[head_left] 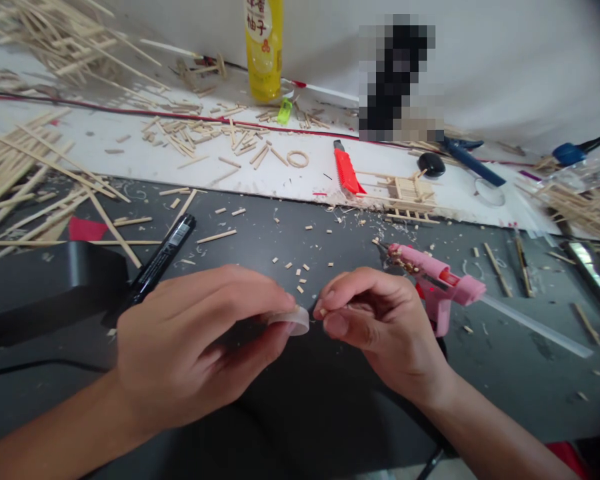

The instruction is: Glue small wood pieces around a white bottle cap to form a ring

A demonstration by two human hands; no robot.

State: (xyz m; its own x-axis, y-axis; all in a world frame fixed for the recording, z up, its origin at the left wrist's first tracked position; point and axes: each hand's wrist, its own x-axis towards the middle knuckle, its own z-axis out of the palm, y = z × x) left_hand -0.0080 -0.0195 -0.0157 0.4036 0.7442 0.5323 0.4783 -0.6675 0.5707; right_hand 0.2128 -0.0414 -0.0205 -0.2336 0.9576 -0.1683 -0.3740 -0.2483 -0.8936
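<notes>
My left hand (205, 340) pinches a pale translucent ring (300, 323) between thumb and fingers, its right side showing past the fingertips. Just to the right, my right hand (375, 313) holds a tiny wooden piece (323, 312) between thumb and forefinger, a small gap away from the ring. Several small cut wooden bits (301, 272) lie on the dark table (260, 233) beyond both hands. A pink glue gun (440, 277) with a clear glue stick rests right of my right hand. Behind my left hand lies a black marker (163, 260).
Wooden sticks (25, 173) are piled at the left, near a black box (50, 280). Farther back are a yellow bottle (265, 53), a red cutter (347, 170), a small wooden structure (411, 193), blue pliers (475, 163) and a wooden ring (297, 159).
</notes>
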